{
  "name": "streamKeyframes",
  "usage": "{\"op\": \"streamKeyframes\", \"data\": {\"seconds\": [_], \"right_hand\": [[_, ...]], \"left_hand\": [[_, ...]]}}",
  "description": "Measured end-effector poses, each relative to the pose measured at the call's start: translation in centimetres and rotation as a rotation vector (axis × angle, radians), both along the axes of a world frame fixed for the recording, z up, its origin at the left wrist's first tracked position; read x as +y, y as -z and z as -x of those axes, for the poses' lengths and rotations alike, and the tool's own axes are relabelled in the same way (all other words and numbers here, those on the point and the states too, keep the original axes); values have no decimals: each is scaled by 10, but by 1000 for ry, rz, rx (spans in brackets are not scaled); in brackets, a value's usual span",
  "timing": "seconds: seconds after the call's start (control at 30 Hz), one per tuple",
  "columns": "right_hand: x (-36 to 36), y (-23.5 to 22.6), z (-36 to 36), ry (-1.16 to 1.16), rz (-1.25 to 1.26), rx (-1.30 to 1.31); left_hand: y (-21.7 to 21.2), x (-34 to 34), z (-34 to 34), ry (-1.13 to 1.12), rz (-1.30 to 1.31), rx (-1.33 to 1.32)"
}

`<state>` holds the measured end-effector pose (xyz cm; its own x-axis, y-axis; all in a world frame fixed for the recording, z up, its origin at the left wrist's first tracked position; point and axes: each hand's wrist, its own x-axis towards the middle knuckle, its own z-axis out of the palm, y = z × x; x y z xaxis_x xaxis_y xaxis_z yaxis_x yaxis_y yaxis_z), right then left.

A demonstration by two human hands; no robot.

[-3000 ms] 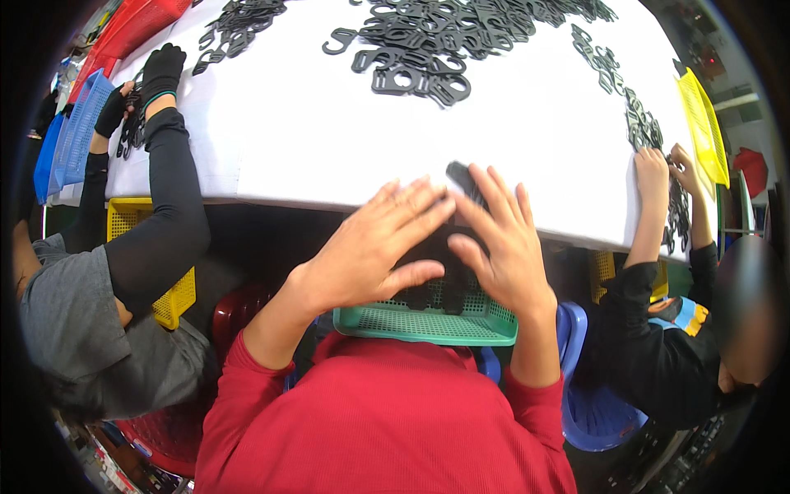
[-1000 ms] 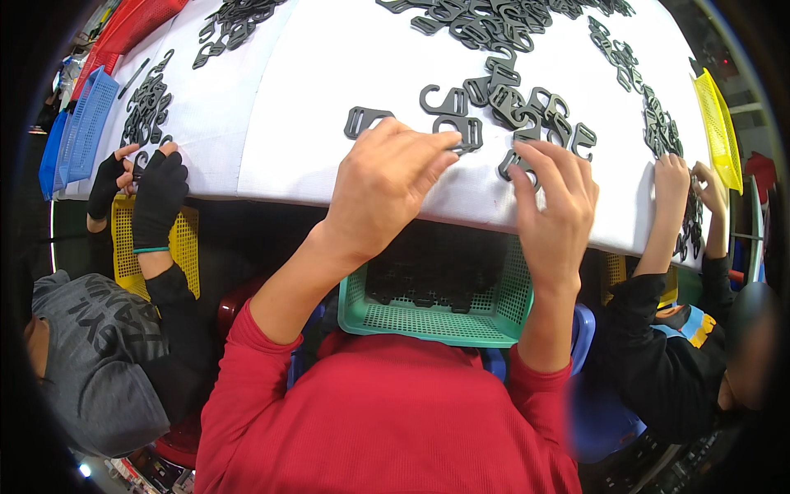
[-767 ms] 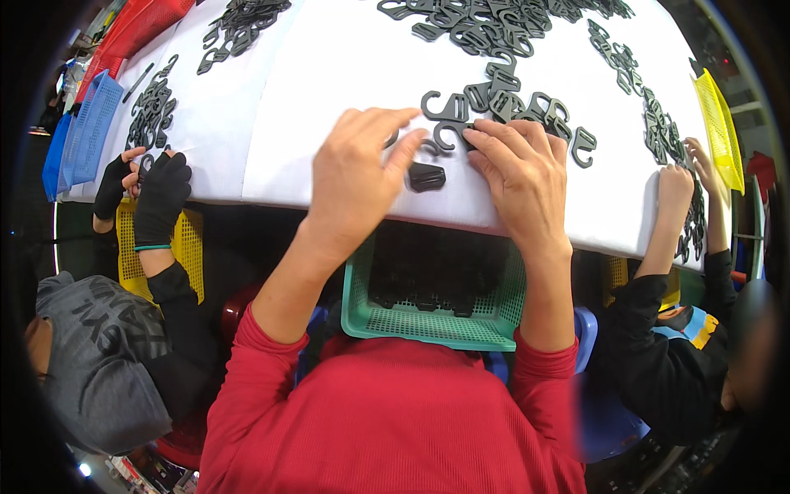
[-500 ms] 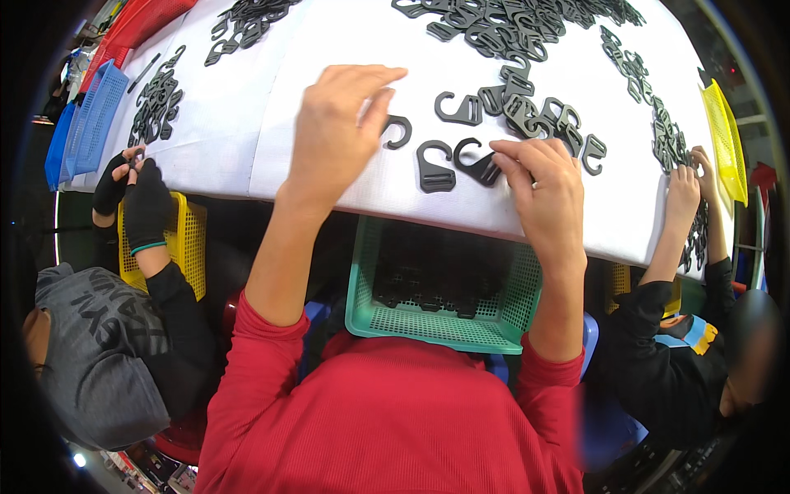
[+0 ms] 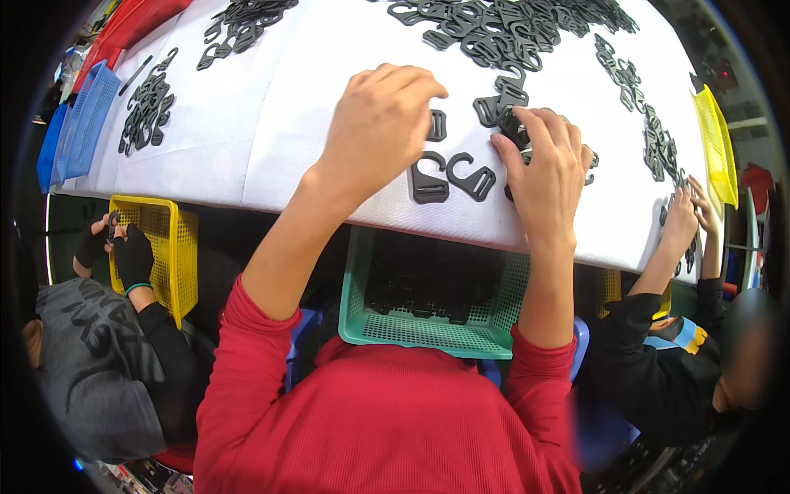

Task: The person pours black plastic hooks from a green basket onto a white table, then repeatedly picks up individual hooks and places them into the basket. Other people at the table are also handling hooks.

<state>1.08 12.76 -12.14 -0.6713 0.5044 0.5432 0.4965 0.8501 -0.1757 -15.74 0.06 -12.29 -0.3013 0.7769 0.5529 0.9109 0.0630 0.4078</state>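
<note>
Item, my left hand (image 5: 380,123): lay palm down on the white table (image 5: 271,123), fingers curled loosely toward twelve o'clock; whether anything sat beneath the palm I could not tell. A small black plastic buckle (image 5: 437,125) lay just beside its fingertips at three o'clock.

Item, my right hand (image 5: 545,169): palm down at the near table edge, fingers spread apart over several black plastic hooks; its fingertips touched one dark piece (image 5: 512,128) at eleven o'clock. I could not tell whether it gripped any.

Item, two black plastic hooks (image 5: 451,175): flat on the table between my hands, side by side, touched by neither.

Item, heap of black hooks (image 5: 502,29): at twelve o'clock, far across the table.

Item, green mesh basket (image 5: 428,329): below the table edge at six o'clock, against my red sleeves, with dark pieces inside.

Item, yellow mesh basket (image 5: 169,247): at eight o'clock, beside a co-worker's black-gloved hand (image 5: 132,257).

Item, another co-worker's hand (image 5: 681,218): at three o'clock, on the table edge near a yellow tray (image 5: 714,144).

Item, blue tray (image 5: 78,128): at ten o'clock.
</note>
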Motion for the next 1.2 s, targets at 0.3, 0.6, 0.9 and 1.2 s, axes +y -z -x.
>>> {"op": "streamKeyframes", "data": {"seconds": [0.3,0.6,0.9,1.2], "right_hand": [[17,-10,-20,13,422,344],[31,-28,-51,2,364,90],[34,-10,21,-129,-17,-147],[112,-34,5,154,594,124]], "left_hand": [[2,57,-16,73,313,138],[-10,29,-11,180,353,65],[-22,21,3,243,398,93],[-5,91,8,178,173,255]]}}
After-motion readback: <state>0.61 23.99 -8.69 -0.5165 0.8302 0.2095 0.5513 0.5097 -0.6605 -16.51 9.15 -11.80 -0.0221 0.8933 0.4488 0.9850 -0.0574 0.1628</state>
